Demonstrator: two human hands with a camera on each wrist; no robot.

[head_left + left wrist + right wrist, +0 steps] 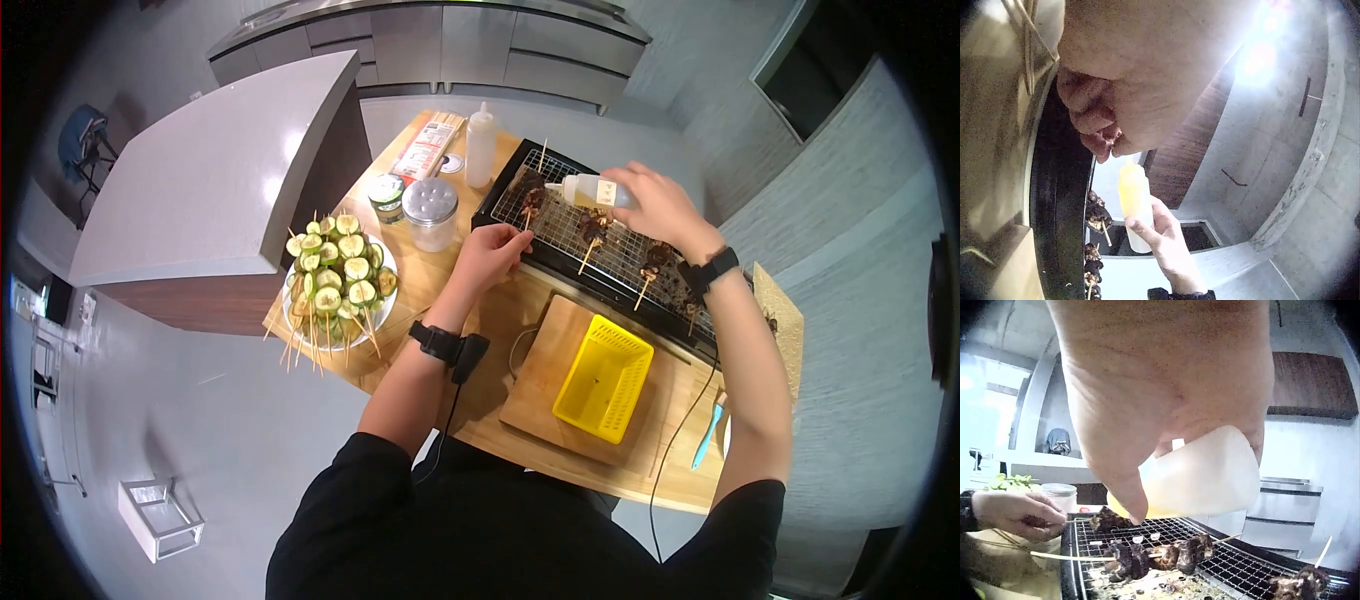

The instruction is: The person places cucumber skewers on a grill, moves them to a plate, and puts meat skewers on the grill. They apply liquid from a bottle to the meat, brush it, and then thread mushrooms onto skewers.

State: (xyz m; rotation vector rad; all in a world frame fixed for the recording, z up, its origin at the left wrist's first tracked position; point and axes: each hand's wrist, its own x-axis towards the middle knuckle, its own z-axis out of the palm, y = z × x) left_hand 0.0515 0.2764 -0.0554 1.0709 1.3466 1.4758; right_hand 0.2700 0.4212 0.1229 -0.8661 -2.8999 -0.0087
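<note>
My right hand (658, 205) grips a clear squeeze bottle (605, 192) of yellow liquid, tilted on its side above the grill (560, 232). In the right wrist view the thumb presses along the bottle (1210, 475). The nozzle points left, toward a browned meat skewer (532, 203) at the grill's left end. My left hand (490, 258) pinches that skewer's stick end at the grill's front edge. More meat skewers (594, 228) lie on the wire mesh to the right, their sticks pointing toward me.
Left of the grill stand a plate of zucchini skewers (345, 270), a shaker jar (431, 212), a green-labelled jar (386, 197) and another squeeze bottle (480, 150). In front lies a cutting board (530, 385) with a yellow basket (603, 380). A blue brush (709, 435) and a cable (672, 445) are at right.
</note>
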